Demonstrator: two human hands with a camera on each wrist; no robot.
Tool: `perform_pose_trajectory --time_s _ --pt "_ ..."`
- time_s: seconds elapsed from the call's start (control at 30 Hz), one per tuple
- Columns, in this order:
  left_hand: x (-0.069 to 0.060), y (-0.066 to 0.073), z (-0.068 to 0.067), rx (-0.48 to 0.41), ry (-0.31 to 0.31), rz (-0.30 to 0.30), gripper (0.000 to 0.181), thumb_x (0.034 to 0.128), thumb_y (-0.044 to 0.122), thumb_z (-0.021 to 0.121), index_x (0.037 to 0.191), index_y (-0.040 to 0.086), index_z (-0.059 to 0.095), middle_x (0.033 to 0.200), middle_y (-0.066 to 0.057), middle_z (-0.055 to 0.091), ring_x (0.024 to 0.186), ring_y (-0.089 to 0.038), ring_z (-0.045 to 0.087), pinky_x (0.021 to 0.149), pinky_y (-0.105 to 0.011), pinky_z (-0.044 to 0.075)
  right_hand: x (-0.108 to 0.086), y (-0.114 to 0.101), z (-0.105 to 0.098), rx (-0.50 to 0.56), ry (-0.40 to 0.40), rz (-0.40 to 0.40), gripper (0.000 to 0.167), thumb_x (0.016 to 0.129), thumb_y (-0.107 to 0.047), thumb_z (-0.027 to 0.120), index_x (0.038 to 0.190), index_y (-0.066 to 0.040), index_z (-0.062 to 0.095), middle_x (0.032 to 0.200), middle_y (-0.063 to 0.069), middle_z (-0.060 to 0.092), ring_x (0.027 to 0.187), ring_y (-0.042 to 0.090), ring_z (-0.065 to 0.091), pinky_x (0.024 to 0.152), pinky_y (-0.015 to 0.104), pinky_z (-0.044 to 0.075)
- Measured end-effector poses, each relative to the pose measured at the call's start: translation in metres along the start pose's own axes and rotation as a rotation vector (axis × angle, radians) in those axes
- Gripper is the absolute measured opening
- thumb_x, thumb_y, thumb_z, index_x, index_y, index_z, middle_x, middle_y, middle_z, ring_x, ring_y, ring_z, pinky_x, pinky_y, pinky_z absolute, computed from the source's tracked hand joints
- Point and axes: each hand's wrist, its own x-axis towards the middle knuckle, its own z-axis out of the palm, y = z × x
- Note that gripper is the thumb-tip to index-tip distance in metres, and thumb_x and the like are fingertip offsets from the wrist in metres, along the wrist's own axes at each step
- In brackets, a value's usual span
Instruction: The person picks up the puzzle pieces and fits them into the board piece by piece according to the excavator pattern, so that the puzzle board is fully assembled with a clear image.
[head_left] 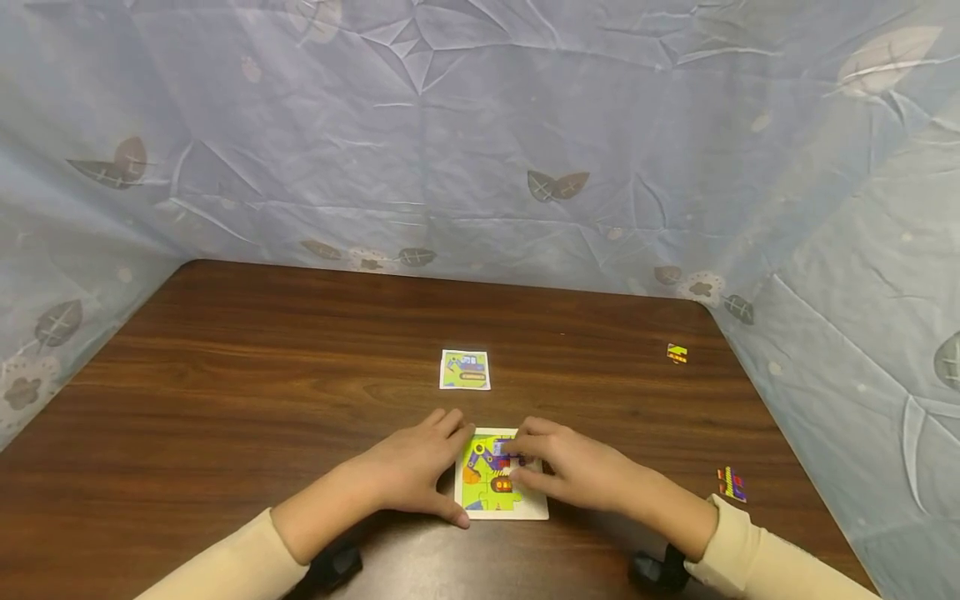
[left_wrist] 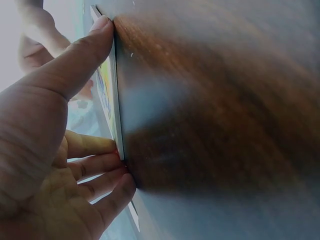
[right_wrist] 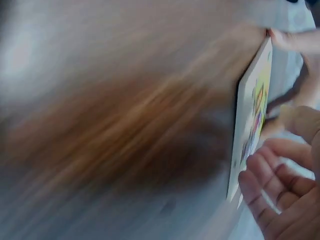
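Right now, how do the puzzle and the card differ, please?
The puzzle looks larger than the card. The puzzle has a gap at lower right; the card's picture is whole. The left hand touches the puzzle; no hand touches the card. Both have pale borders and green pictures.

2 forearms slant inward from the lower corners, the left forearm (head_left: 322, 508) emerging from a cream left sleeve (head_left: 232, 558) and the right forearm (head_left: 667, 504) from a matching right sleeve (head_left: 772, 550). The left hand (head_left: 416, 467) is spread, its thumb (left_wrist: 75, 65) stretched out straight, well apart from 4 fingers (left_wrist: 102, 165) that reach forward, nearly straight. The right hand (head_left: 577, 467) faces it, back upward, with fingers (right_wrist: 265, 175) gently bent and pointing inward, a gap separating thumb and index finger. The 2 hands are near each other, apart.
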Motion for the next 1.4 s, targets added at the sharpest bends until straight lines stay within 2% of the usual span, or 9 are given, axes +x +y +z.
perform_pose_trajectory --time_s 0.1,0.23,0.33,0.5,0.77,0.93,1.1,1.27,1.4 --pt "0.0 0.0 0.0 -0.004 -0.008 -0.013 0.113 0.0742 0.07 0.083 0.155 0.001 0.045 0.144 -0.01 0.051 0.131 -0.023 0.05 0.105 -0.042 0.056 -0.011 0.014 -0.006 0.006 0.046 -0.01 0.033 0.105 -0.032 0.064 0.13 -0.012 0.072 0.116 -0.002 0.066 0.089 0.006 0.059 0.077 0.02 0.053" --pt "0.0 0.0 0.0 -0.008 -0.015 -0.025 0.114 0.0741 0.071 0.083 0.156 0.001 0.045 0.146 -0.011 0.05 0.133 -0.024 0.049 0.107 -0.043 0.055 -0.028 0.041 -0.017 -0.064 0.136 0.015 0.029 0.105 -0.031 0.065 0.125 -0.012 0.073 0.115 -0.002 0.068 0.093 0.005 0.061 0.078 0.026 0.056" --pt "0.0 0.0 0.001 -0.007 -0.015 -0.021 0.114 0.0742 0.071 0.083 0.156 0.001 0.045 0.146 -0.011 0.051 0.133 -0.025 0.049 0.106 -0.043 0.055 -0.043 0.068 -0.031 -0.12 0.208 0.065 0.025 0.103 -0.026 0.068 0.122 -0.011 0.075 0.111 -0.001 0.069 0.094 0.007 0.064 0.078 0.029 0.058" --pt "0.001 0.0 0.001 -0.011 -0.016 -0.022 0.113 0.0745 0.071 0.083 0.156 0.001 0.045 0.146 -0.012 0.05 0.133 -0.025 0.049 0.107 -0.044 0.055 -0.066 0.118 -0.062 -0.177 0.314 0.154 0.021 0.1 -0.015 0.071 0.117 -0.004 0.074 0.106 0.004 0.071 0.094 0.018 0.069 0.078 0.038 0.061" --pt "0.0 0.001 0.001 -0.008 -0.013 -0.02 0.112 0.0748 0.07 0.083 0.155 0.001 0.045 0.145 -0.01 0.051 0.131 -0.023 0.049 0.106 -0.042 0.055 -0.09 0.185 -0.093 -0.261 0.39 0.321 0.025 0.097 -0.009 0.072 0.117 0.006 0.07 0.105 0.02 0.069 0.09 0.031 0.069 0.075 0.046 0.056" --pt "0.0 0.001 0.0 -0.01 -0.011 -0.022 0.112 0.0754 0.07 0.083 0.156 0.002 0.045 0.145 -0.01 0.051 0.131 -0.023 0.049 0.106 -0.042 0.055 -0.094 0.208 -0.103 -0.244 0.371 0.383 0.029 0.098 -0.008 0.07 0.118 0.012 0.065 0.112 0.032 0.067 0.098 0.048 0.067 0.084 0.06 0.054" --pt "-0.001 0.001 0.001 -0.01 -0.012 -0.022 0.112 0.0757 0.07 0.083 0.156 0.001 0.044 0.147 -0.011 0.05 0.133 -0.024 0.049 0.107 -0.043 0.055 -0.093 0.217 -0.109 -0.228 0.299 0.438 0.039 0.103 -0.009 0.064 0.132 0.016 0.057 0.13 0.041 0.059 0.117 0.06 0.058 0.096 0.07 0.047" --pt "-0.001 0.001 0.001 -0.001 -0.01 -0.021 0.112 0.0754 0.07 0.083 0.156 0.002 0.045 0.145 -0.01 0.051 0.132 -0.023 0.049 0.107 -0.042 0.055 -0.087 0.221 -0.108 -0.205 0.252 0.441 0.046 0.103 -0.006 0.059 0.144 0.013 0.05 0.142 0.042 0.053 0.128 0.064 0.051 0.105 0.074 0.042" --pt "-0.001 0.001 0.001 0.0 -0.01 -0.019 0.112 0.0756 0.07 0.082 0.156 0.002 0.044 0.146 -0.011 0.05 0.132 -0.024 0.049 0.107 -0.042 0.055 -0.082 0.223 -0.103 -0.204 0.242 0.443 0.048 0.1 -0.001 0.06 0.145 0.014 0.049 0.14 0.043 0.054 0.127 0.063 0.052 0.105 0.073 0.043"
